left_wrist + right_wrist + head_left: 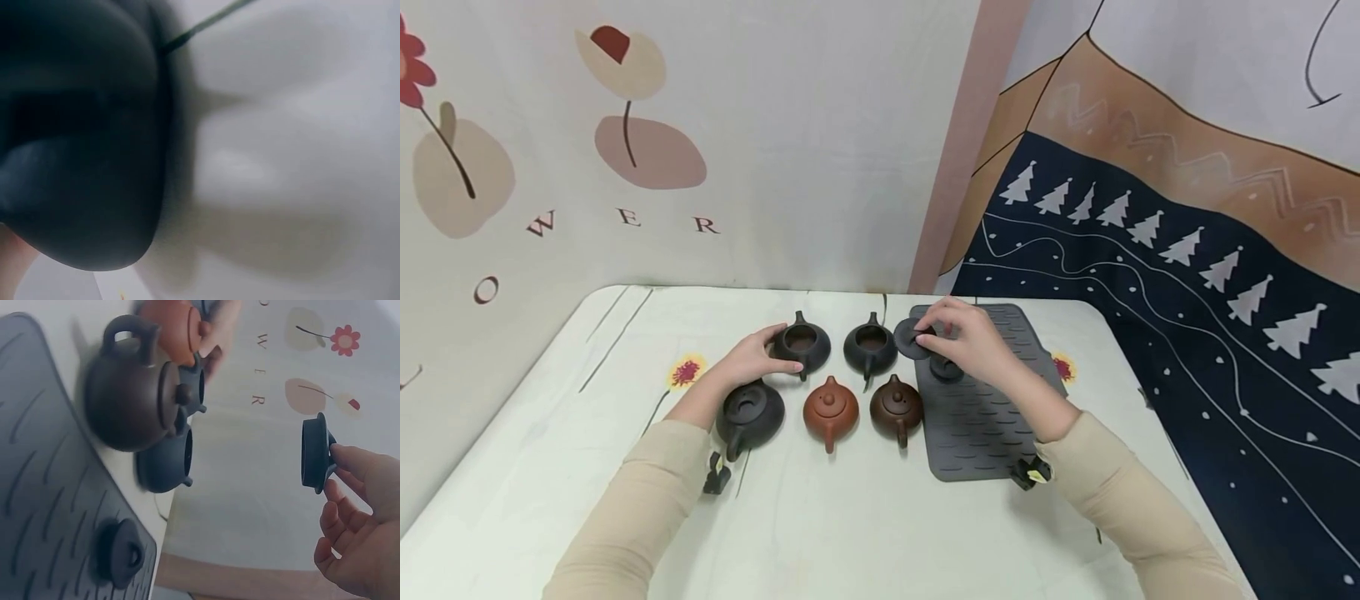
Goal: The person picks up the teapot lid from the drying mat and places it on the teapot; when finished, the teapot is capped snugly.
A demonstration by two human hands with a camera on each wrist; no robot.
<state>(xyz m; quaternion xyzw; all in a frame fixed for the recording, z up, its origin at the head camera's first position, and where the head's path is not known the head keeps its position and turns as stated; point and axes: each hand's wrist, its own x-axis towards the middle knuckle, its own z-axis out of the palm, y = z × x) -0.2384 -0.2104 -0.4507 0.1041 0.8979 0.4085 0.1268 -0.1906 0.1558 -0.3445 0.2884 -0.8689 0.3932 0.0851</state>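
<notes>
My right hand (966, 337) pinches a round black teapot lid (317, 453) by its knob, raised near the back of the grey mat. In the right wrist view the lid is tipped on edge, its deep inner rim showing. A second black lid (125, 553) lies on the mat below. My left hand (748, 360) grips the side of a lidless black teapot (812, 346), thumb in front and fingers behind. To its right stands another lidless black teapot (871, 348). A larger black teapot (752, 417), lid on, sits under my left wrist and fills much of the left wrist view.
An orange-red teapot (831, 408) and a dark brown teapot (897, 408), both lidded, stand in the front row. The grey ridged mat (985, 442) lies on the right of the white-covered table (820, 533). Printed cloths hang behind and to the right.
</notes>
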